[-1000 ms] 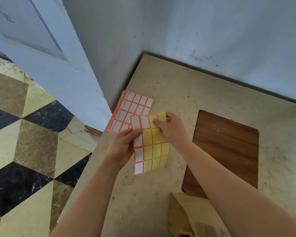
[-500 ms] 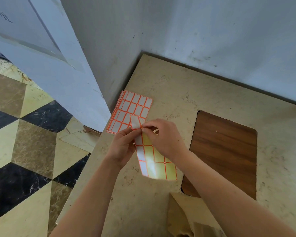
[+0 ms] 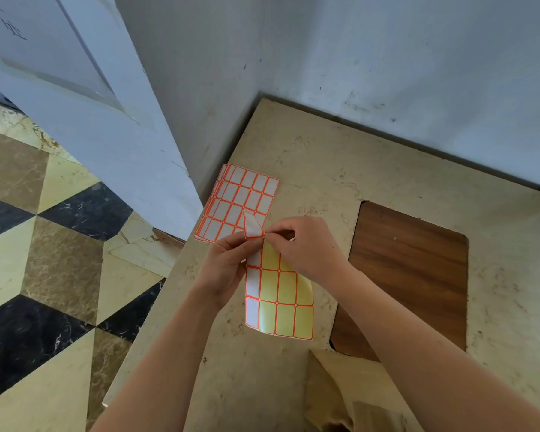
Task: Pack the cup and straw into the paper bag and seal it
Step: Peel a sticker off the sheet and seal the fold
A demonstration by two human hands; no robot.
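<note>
I hold a sticker sheet (image 3: 281, 294) with orange-edged labels above the table; most of its cells are bare yellow backing, and a white column remains on its left. My left hand (image 3: 223, 265) pinches the sheet's top left edge. My right hand (image 3: 306, 247) pinches a white sticker (image 3: 251, 226) that curls up, half peeled, at the sheet's top. The brown paper bag (image 3: 349, 391) lies at the bottom edge under my right forearm, mostly hidden. Cup and straw are not visible.
A stack of full sticker sheets (image 3: 240, 194) lies on the beige table (image 3: 325, 169) near the wall corner. A dark wooden inset panel (image 3: 409, 275) sits to the right. The table's left edge drops to a patterned tile floor (image 3: 44, 244).
The sheet has tilted down and hangs lower. My right hand moved from the sheet's top right to its top left corner and lifted one white sticker, which now curls upward.
</note>
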